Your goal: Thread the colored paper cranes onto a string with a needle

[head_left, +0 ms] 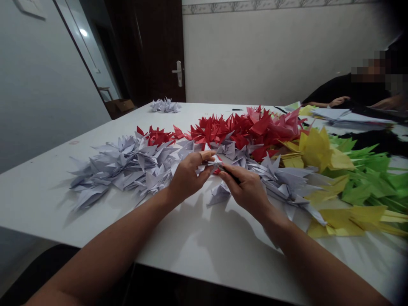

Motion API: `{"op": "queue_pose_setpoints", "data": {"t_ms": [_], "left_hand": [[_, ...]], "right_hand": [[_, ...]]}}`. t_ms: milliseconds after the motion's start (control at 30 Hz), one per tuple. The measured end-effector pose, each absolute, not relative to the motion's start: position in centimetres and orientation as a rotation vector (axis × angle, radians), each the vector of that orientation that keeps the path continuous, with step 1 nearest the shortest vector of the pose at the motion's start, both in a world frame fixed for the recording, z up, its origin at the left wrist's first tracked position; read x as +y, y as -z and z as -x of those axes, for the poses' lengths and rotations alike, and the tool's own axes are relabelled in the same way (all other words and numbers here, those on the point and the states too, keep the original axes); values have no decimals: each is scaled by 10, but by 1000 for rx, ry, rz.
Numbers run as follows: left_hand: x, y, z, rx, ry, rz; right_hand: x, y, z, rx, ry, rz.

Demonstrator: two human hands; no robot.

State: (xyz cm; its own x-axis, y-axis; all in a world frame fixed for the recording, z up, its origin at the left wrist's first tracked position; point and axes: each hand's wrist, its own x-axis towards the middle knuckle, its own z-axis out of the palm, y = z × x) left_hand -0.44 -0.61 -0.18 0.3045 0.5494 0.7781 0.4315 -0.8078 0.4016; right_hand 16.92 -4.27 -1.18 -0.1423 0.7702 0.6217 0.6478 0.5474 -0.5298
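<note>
My left hand (190, 171) pinches a white origami paper crane (208, 162) between thumb and fingers, just above the table. Against it, from the right, my right hand (247, 187) is closed on a slim black tool (232, 175) whose tip meets the folded paper; its exact kind is hidden by the fingers. A bit of red shows right behind the tip. Heaps of white paper cranes (127, 159) lie to the left and behind my hands, and more white cranes (283, 180) lie on the right. One white crane (220, 193) rests beneath my right hand.
Behind lie red cranes (229, 129) and pink ones (290, 123); rightward are yellow (318, 148) and green (366, 182) folded papers. A small white pile (165, 105) stands at the table's (41, 182) far end. A person's hand (339, 101) is near stacked sheets (347, 115).
</note>
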Motion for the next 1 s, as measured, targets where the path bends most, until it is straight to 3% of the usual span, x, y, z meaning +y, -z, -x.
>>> {"op": "queue_pose_setpoints", "data": {"t_ms": [200, 433, 567, 700, 833, 1000], "left_hand": [[13, -26, 41, 1506, -1682, -2533], [32, -24, 65, 2007, -1600, -2433], [28, -23, 58, 1770, -1678, -2534], [10, -23, 35, 1149, -1763, -2618], [-8, -12, 10, 778, -1575, -2509], [-12, 6, -2, 754, -1212, -2077]], "right_hand": [[-37, 3, -181, -1658, -277, 1237], [-41, 3, -179, -1955, -439, 1233], [-43, 2, -177, -2096, -380, 1259], [-39, 6, -179, -2180, -349, 1336], [-35, 9, -183, -2027, -416, 1303], [-36, 6, -180, -1768, -555, 1139]]}}
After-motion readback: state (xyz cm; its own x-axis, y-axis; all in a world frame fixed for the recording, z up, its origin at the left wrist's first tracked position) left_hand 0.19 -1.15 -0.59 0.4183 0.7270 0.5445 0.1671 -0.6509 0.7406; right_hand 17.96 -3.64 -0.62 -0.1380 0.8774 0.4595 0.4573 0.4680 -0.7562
